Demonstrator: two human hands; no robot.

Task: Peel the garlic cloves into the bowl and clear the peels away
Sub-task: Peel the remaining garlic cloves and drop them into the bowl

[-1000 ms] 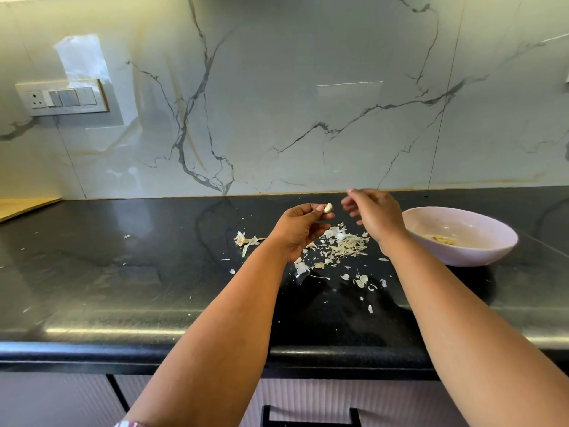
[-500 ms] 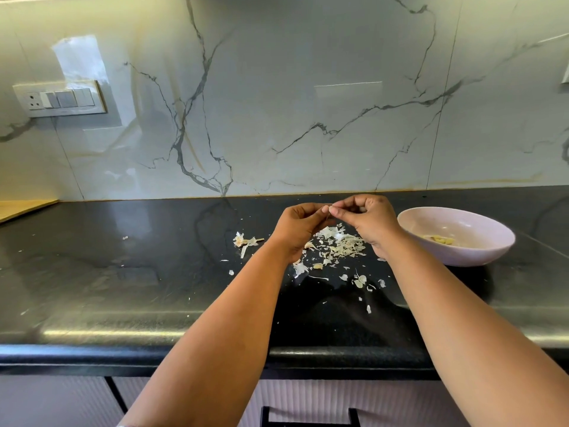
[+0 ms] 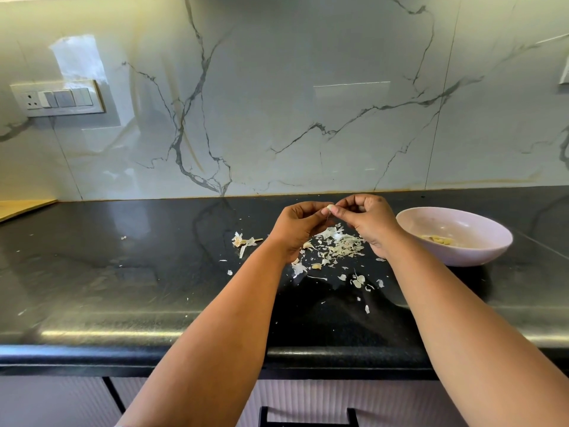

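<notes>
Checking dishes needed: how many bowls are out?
1. The bowl sits on the counter, right of the right hand; none else in view.

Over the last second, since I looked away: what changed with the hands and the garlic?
The right hand came left and joined the left hand, now pinching the garlic clove with it. The left hand's grip held. The bowl and peels stayed put.
</notes>
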